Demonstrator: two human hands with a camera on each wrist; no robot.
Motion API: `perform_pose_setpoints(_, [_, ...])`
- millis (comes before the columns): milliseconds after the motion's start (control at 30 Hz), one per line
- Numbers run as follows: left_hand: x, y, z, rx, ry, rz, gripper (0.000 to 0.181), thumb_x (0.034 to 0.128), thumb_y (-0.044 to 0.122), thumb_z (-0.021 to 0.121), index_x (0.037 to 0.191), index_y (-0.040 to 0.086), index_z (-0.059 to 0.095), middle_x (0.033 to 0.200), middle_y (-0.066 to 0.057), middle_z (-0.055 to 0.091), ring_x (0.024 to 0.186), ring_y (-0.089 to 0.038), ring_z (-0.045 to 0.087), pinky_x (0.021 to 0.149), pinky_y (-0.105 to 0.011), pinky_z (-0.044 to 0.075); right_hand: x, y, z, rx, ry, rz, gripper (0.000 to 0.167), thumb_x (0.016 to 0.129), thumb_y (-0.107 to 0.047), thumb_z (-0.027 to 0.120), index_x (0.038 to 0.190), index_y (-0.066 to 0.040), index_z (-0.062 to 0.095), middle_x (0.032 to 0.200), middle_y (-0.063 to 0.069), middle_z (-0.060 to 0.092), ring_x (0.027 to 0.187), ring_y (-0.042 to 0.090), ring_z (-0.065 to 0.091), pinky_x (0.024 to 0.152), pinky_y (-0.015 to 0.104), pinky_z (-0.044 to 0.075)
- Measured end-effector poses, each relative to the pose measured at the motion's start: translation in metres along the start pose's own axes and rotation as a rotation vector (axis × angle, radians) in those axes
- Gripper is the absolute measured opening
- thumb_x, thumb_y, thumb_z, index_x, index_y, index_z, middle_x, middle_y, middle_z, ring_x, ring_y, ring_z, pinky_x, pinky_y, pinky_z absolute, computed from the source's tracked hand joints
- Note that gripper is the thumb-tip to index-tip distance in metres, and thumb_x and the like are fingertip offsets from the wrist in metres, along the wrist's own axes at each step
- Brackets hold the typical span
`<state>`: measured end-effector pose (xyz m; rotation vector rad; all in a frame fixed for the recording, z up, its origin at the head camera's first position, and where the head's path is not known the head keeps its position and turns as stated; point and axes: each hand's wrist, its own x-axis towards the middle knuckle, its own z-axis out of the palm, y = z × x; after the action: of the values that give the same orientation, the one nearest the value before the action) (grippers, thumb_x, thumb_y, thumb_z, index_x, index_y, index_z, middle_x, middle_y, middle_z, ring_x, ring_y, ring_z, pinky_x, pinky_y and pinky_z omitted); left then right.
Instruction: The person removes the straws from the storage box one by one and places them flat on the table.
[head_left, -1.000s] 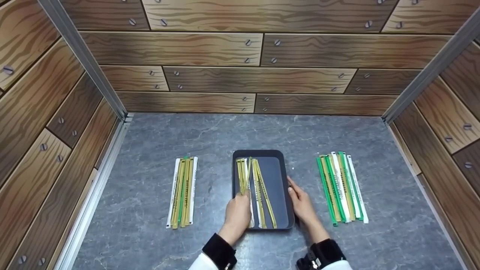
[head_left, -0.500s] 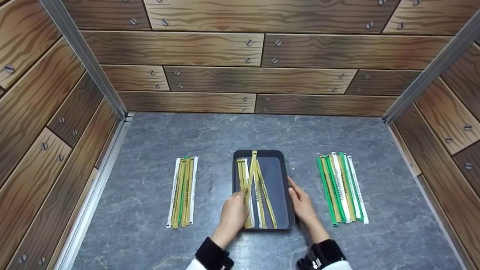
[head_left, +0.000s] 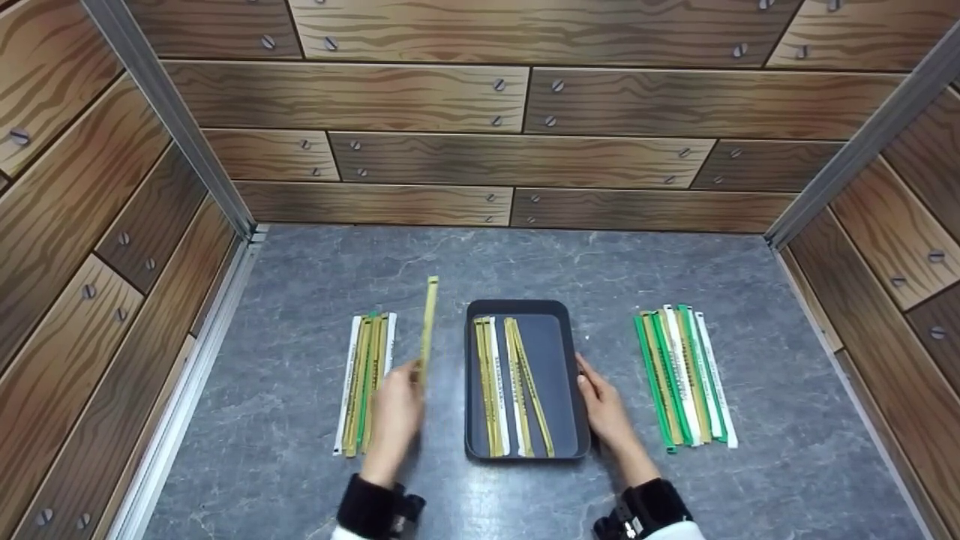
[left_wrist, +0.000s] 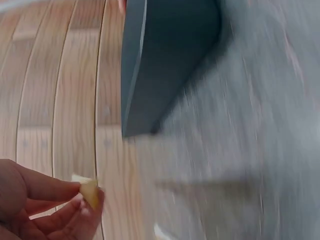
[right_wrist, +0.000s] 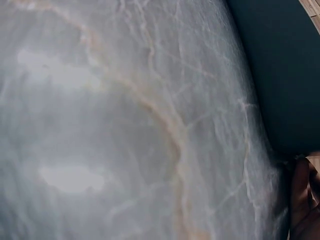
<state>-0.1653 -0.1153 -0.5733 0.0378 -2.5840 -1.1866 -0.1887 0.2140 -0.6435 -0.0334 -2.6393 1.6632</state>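
My left hand (head_left: 397,412) pinches a long thin yellow wrapped stick (head_left: 428,322) near its lower end, above the surface between the dark tray and the left pile. In the left wrist view, a yellow end of the stick (left_wrist: 90,192) shows between thumb and fingers. The dark grey tray (head_left: 559,420) stands in the middle, with several yellow and white wrapped sticks (head_left: 516,386) lying in its left and middle parts. My right hand (head_left: 609,412) holds the tray's right side, thumb and index finger at the rim. Its other fingers are hidden from the head view.
A pile of white, yellow and green wrapped sticks (head_left: 364,382) lies left of the tray, partly behind my left hand. Another pile (head_left: 682,375) lies to the right. Wood-patterned walls (head_left: 480,157) enclose the grey marbled surface (head_left: 480,262) at the back and sides.
My left hand has lifted a yellow stick out of the tray and carried it left, beside the left pile. The right hand and the tray have stayed put.
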Motion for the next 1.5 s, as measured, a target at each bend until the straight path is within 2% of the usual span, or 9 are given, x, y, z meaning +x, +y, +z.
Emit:
perform_pose_setpoints(133, [0.003, -0.023, -0.020, 0.103, -0.007, -0.090, 0.026, 0.0864, -0.007, 0.062, 0.111, -0.005, 0.069, 0.093, -0.023, 0.070, 0.082, -0.040, 0.068, 0.069, -0.050, 0.056, 0.000, 0.000, 0.000, -0.019, 0.000, 0.002, 0.044, 0.104, -0.013, 0.049, 0.148, -0.009, 0.044, 0.145, 0.023, 0.045, 0.133, 0.040, 0.040, 0.110, 0.053, 0.031])
perform_pose_setpoints(300, [0.005, -0.048, -0.039, 0.196, -0.038, -0.227, 0.029, 0.0901, -0.004, 0.056, 0.116, -0.004, 0.068, 0.098, -0.029, 0.067, 0.081, -0.046, 0.066, 0.061, -0.055, 0.053, 0.000, 0.000, 0.000, -0.024, -0.007, 0.000, 0.045, 0.104, -0.014, 0.048, 0.148, -0.010, 0.044, 0.145, 0.023, 0.045, 0.134, 0.040, 0.041, 0.110, 0.053, 0.032])
perform_pose_setpoints(533, [0.006, -0.074, -0.058, 0.222, -0.076, -0.364, 0.031, 0.0926, -0.005, 0.046, 0.116, -0.005, 0.066, 0.093, -0.029, 0.067, 0.076, -0.043, 0.066, 0.058, -0.053, 0.053, 0.000, 0.000, -0.001, -0.010, -0.005, 0.003, 0.045, 0.104, -0.014, 0.049, 0.148, -0.010, 0.044, 0.145, 0.022, 0.045, 0.134, 0.039, 0.041, 0.110, 0.052, 0.032])
perform_pose_setpoints(767, [0.004, -0.088, -0.061, 0.307, -0.040, -0.339, 0.022, 0.0911, -0.005, 0.047, 0.101, -0.007, 0.067, 0.093, -0.032, 0.065, 0.081, -0.050, 0.063, 0.062, -0.060, 0.050, 0.000, 0.000, -0.001, -0.015, -0.007, -0.008, 0.045, 0.104, -0.015, 0.049, 0.148, -0.010, 0.045, 0.144, 0.023, 0.045, 0.133, 0.041, 0.041, 0.109, 0.053, 0.032])
perform_pose_setpoints(1033, [0.003, -0.086, -0.057, 0.329, -0.051, -0.342, 0.021, 0.0923, -0.006, 0.045, 0.102, -0.009, 0.064, 0.094, -0.033, 0.063, 0.083, -0.050, 0.063, 0.060, -0.061, 0.050, 0.000, 0.000, -0.001, -0.038, -0.006, -0.014, 0.045, 0.104, -0.016, 0.049, 0.148, -0.009, 0.044, 0.144, 0.023, 0.045, 0.133, 0.041, 0.042, 0.109, 0.053, 0.032])
perform_pose_setpoints(1167, [0.003, -0.070, -0.048, 0.336, -0.012, -0.280, 0.021, 0.0925, -0.005, 0.045, 0.104, -0.010, 0.063, 0.091, -0.030, 0.061, 0.078, -0.048, 0.062, 0.058, -0.058, 0.051, 0.000, 0.000, -0.001, -0.028, -0.008, 0.001, 0.045, 0.104, -0.016, 0.049, 0.148, -0.009, 0.043, 0.146, 0.022, 0.044, 0.134, 0.040, 0.039, 0.110, 0.052, 0.031])
perform_pose_setpoints(1300, [-0.002, -0.044, -0.029, 0.308, 0.026, -0.078, 0.020, 0.0893, -0.007, 0.052, 0.105, -0.010, 0.063, 0.091, -0.028, 0.060, 0.073, -0.043, 0.061, 0.058, -0.053, 0.053, 0.001, 0.000, -0.001, -0.017, -0.011, 0.017, 0.045, 0.104, -0.016, 0.048, 0.149, -0.009, 0.043, 0.147, 0.021, 0.042, 0.136, 0.039, 0.038, 0.111, 0.052, 0.029])
perform_pose_setpoints(1400, [-0.007, -0.019, -0.011, 0.271, 0.004, 0.078, 0.025, 0.0869, -0.006, 0.060, 0.111, -0.009, 0.063, 0.096, -0.027, 0.061, 0.073, -0.038, 0.061, 0.060, -0.047, 0.055, 0.001, 0.000, -0.001, -0.015, -0.015, 0.018, 0.045, 0.104, -0.016, 0.048, 0.149, -0.009, 0.043, 0.147, 0.022, 0.043, 0.135, 0.040, 0.038, 0.111, 0.052, 0.029])
perform_pose_setpoints(1500, [-0.013, 0.005, 0.009, 0.251, -0.069, 0.156, 0.033, 0.0861, -0.001, 0.067, 0.118, -0.005, 0.062, 0.102, -0.024, 0.063, 0.073, -0.032, 0.063, 0.059, -0.039, 0.056, 0.000, 0.001, -0.001, -0.014, -0.016, 0.016, 0.045, 0.104, -0.016, 0.049, 0.149, -0.010, 0.043, 0.146, 0.022, 0.043, 0.135, 0.040, 0.039, 0.111, 0.052, 0.030])
